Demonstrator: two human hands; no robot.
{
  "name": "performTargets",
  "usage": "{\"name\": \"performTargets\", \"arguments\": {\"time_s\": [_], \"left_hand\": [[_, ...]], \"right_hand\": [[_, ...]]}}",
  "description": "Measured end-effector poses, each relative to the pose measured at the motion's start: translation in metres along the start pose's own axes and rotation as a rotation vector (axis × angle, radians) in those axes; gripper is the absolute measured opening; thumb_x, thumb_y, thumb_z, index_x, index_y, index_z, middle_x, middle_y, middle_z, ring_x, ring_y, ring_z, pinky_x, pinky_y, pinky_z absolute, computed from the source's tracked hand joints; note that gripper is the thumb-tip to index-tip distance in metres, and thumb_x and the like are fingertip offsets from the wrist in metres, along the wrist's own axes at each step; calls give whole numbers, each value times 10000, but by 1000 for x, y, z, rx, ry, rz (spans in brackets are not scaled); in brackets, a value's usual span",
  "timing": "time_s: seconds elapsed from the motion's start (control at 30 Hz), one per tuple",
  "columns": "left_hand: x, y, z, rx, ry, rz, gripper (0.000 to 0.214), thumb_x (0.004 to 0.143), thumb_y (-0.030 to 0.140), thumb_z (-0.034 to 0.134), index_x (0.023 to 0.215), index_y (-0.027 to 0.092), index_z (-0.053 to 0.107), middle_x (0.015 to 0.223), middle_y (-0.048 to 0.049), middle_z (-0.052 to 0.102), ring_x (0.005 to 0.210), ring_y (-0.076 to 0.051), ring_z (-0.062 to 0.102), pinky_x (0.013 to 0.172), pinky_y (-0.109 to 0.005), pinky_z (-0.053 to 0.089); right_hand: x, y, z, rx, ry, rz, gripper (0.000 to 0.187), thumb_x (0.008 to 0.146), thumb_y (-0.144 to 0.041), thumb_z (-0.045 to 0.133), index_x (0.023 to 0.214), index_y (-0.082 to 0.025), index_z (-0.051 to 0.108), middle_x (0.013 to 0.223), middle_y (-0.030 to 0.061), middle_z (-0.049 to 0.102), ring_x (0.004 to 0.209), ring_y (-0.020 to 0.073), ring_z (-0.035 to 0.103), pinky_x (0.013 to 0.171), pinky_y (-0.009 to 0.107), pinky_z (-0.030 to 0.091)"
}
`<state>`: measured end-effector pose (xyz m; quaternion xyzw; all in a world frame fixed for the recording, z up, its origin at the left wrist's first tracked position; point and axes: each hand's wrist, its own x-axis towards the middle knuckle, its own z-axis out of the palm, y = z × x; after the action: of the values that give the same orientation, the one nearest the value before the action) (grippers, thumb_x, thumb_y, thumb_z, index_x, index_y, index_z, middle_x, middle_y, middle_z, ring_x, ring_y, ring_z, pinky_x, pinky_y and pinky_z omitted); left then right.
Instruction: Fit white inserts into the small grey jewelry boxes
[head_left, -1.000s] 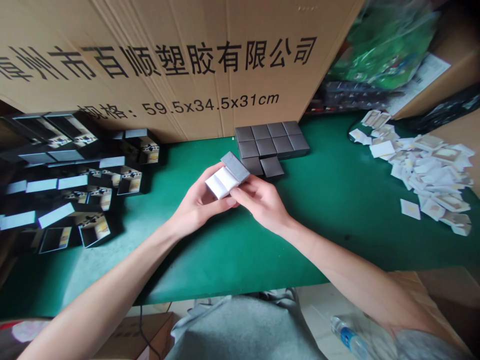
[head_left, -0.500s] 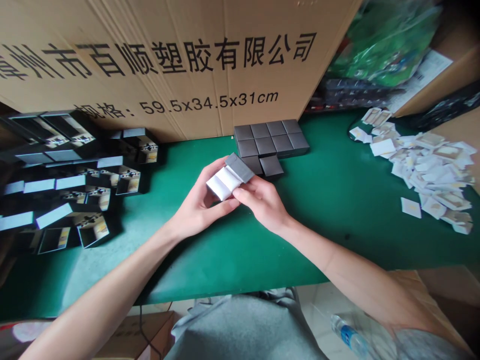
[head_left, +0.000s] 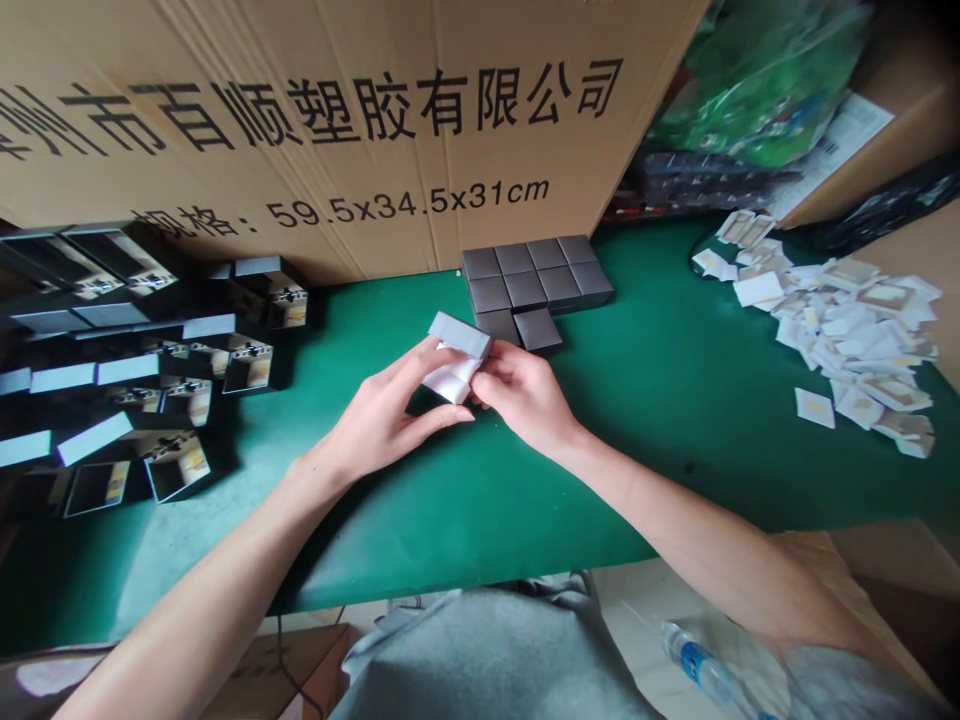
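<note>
Between my hands is a small dark box with a white lining, its lid tilted up. My left hand reaches round the box from the left; its index finger lies over the white lining and its thumb stretches along the near side. With curled fingers, my right hand grips the box's right side. Just beyond my hands, several closed dark boxes sit together in a block on the green table.
Several open dark boxes stand in rows at the left. White inserts lie heaped at the right. A large cardboard carton walls off the back. A plastic bottle is below the table's front edge.
The box has turned in my hands, and its lid now stands more upright. My left index finger has come over the white lining. The view has shifted slightly.
</note>
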<state>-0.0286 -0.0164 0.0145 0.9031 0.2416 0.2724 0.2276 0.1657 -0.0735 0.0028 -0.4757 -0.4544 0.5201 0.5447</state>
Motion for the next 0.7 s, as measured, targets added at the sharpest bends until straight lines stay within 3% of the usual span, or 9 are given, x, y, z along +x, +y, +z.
{"name": "performTargets", "arguments": {"time_s": [0.13, 0.27, 0.43, 0.57, 0.7], "left_hand": [[4, 5, -5, 102, 38, 18, 549, 846, 497, 730, 1286, 208, 574, 1351, -152, 562, 1297, -304, 550, 1075, -423, 482], [6, 5, -4, 217, 96, 20, 509, 804, 519, 762, 1163, 180, 640, 1045, -98, 562, 976, -229, 594, 811, -315, 527], [3, 3, -6, 100, -41, 2, 361, 846, 473, 748, 1015, 188, 602, 706, 38, 474, 586, -97, 449, 540, -202, 363], [0, 3, -9, 130, -102, -22, 322, 879, 486, 709, 958, 202, 578, 629, 67, 454, 494, -73, 399, 490, -193, 297], [-2, 5, -13, 204, -175, -19, 290, 942, 485, 624, 1056, 221, 582, 596, 74, 483, 441, -76, 405, 479, -202, 286]], "right_hand": [[-1, -1, 0, -103, 34, -40, 132, 776, -231, 623, 898, -182, 646, 700, -45, 626, 641, 107, 559, 602, 237, 436], [-3, -3, 1, -186, 43, -50, 123, 776, -232, 625, 886, -183, 641, 666, -55, 596, 608, 101, 535, 576, 228, 423], [-5, -2, 1, -303, 23, -25, 124, 778, -252, 642, 878, -181, 662, 657, -55, 604, 597, 96, 537, 548, 215, 397], [-6, -1, 0, -350, 19, -25, 115, 781, -254, 650, 868, -181, 665, 663, -50, 625, 604, 96, 551, 559, 209, 399], [-7, -1, 1, -375, 21, -60, 101, 792, -254, 646, 861, -181, 651, 658, -53, 622, 603, 93, 552, 571, 207, 407]]}}
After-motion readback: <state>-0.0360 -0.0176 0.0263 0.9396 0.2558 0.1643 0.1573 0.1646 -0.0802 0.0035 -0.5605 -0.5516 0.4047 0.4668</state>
